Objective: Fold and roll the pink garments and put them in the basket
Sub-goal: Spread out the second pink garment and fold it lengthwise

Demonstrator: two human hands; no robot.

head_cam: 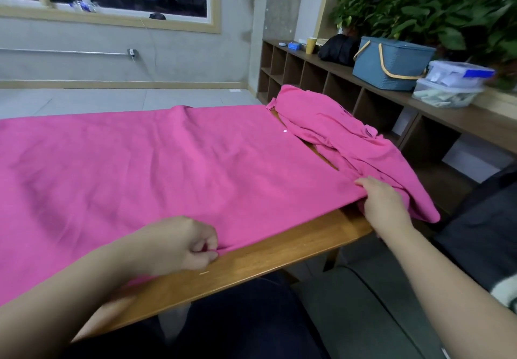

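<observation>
While both hands pinch its near edge, left hand (179,244), right hand (383,204), pink garment (140,168) spread on table (279,249).

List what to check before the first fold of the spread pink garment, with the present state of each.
1. Left hand pinches the near hem of the spread garment: ok.
2. Right hand grips the hem at the right corner: ok.
3. Garment lies flat: not ok, creases run across it.
4. Fold area free: not ok, the second garment overlaps its right edge.
5. Table edge bare in front: ok.
6. Basket ready on the shelf: cannot tell, its lid looks closed.
</observation>
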